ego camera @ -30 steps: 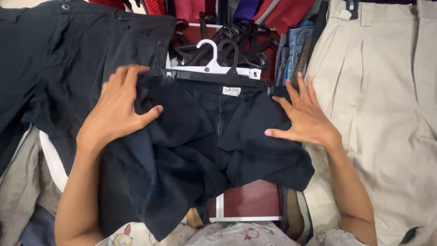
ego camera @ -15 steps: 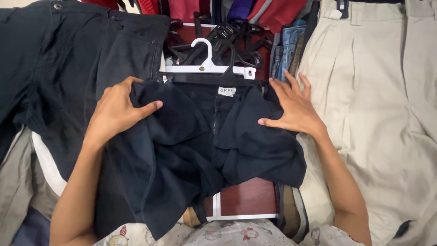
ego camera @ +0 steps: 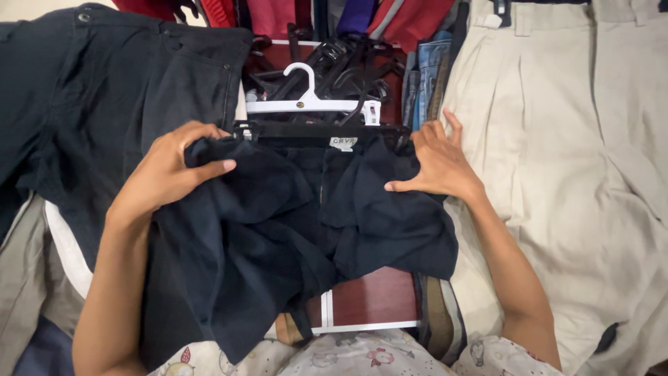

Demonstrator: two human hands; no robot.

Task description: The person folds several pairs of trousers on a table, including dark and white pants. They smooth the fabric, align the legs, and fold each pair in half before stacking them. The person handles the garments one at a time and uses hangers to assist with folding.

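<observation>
We see a pair of dark navy shorts [ego camera: 306, 230] lying crumpled in the middle of the view, waistband clipped on a black hanger [ego camera: 316, 130], legs bunched toward us over a dark red surface with white edging [ego camera: 372, 299]. Left hand [ego camera: 170, 174] sits on the upper left corner of the shorts, fingers curled, thumb pressed down, pinching a fold of fabric: a partly closed grip with cloth in it. Right hand [ego camera: 435, 163] lies flat and spread on the upper right side near the waistband, fingers splayed, thumb out; it presses, nothing is clasped. A white hanger [ego camera: 309, 101] lies just behind the black one, with a pile of black hangers [ego camera: 348, 63] beyond. Dark trousers [ego camera: 104, 118] lie to the left, beige trousers [ego camera: 577, 153] to the right, both just beside the shorts. Red garments [ego camera: 410, 17] along the top edge. Printed fabric with small figures [ego camera: 348, 355] at the bottom edge.

Handling, as we judge it: the shorts are light, soft, limp and wrinkle easily; they will sag and fold wherever unsupported. Not fragile, not slippery. Best hold looks to be the waistband corners or the hanger bar, since the stiff band keeps shape; leg hems for smoothing flat. The hanger clips may pop if tugged sideways.
</observation>
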